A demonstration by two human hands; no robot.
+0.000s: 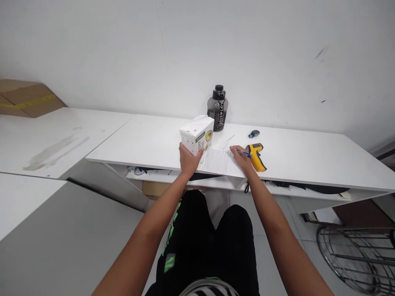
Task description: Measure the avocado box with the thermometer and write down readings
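A white box with avocado pictures [197, 133] is gripped by my left hand [189, 159] around its lower front, tilted above the desk. My right hand [242, 158] is closed on a blue pen [243, 153], its fingers at the right edge of a written sheet of paper [215, 161]. The paper lies on the desk between my two hands, close to the front edge. Just right of my right hand is a yellow and black pistol-shaped device [257, 158].
A dark jug-shaped bottle [218, 109] stands behind the box near the wall. To the right lies a small dark blue object [254, 133]. A cardboard carton [29, 98] sits far left on the white desk [314, 156]. A metal wire rack [354, 257] is at lower right.
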